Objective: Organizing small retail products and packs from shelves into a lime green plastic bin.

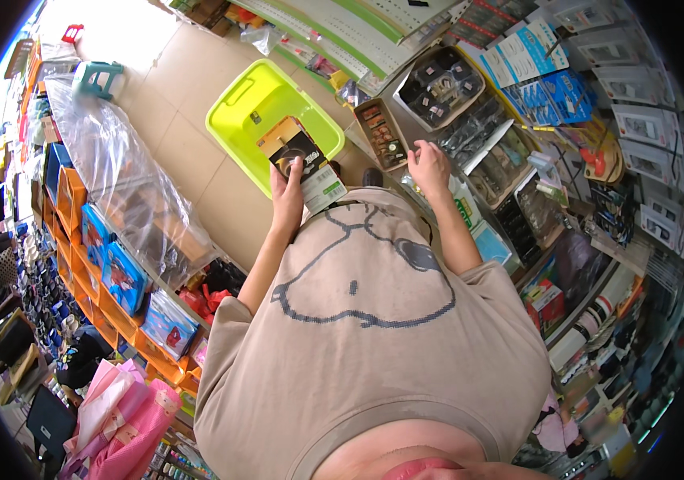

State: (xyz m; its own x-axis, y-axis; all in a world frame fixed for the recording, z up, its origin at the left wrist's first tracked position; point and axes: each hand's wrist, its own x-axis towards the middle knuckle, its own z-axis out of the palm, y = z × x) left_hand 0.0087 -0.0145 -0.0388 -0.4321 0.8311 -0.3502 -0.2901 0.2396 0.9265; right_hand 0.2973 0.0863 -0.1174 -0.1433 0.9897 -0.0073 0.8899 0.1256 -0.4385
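Flat package (316, 160) of black, yellow and white card sits in our left hand (287, 190), in front of our body and over the near side of a lime-green basket (238, 120). We keep that hand mostly closed, the thumb lying across the printed front; the fingers pass behind the card, where we cannot see them. The package tilts, its white end with a barcode nearest our beige T-shirt (366, 280). We cannot tell whether it touches the basket's rim.

Our right hand (430, 170) is apart from the left, back upward, fingers loosely bent and partly spread. Its underside is hidden, so we cannot tell whether it has hold of anything. Its fingertips are just beside the near end of a narrow brown carton (395, 166) of small goods; whether they touch it we cannot tell either.

Inside the basket we see one small dark piece (256, 118). The basket stands on pale floor tiles (190, 132). Beyond the carton, to our right, is a square tray (411, 113) of black items, and past it hang blue-and-white packs (526, 54). On our left, clear plastic sheeting (110, 152) lies beside orange shelving (78, 248).
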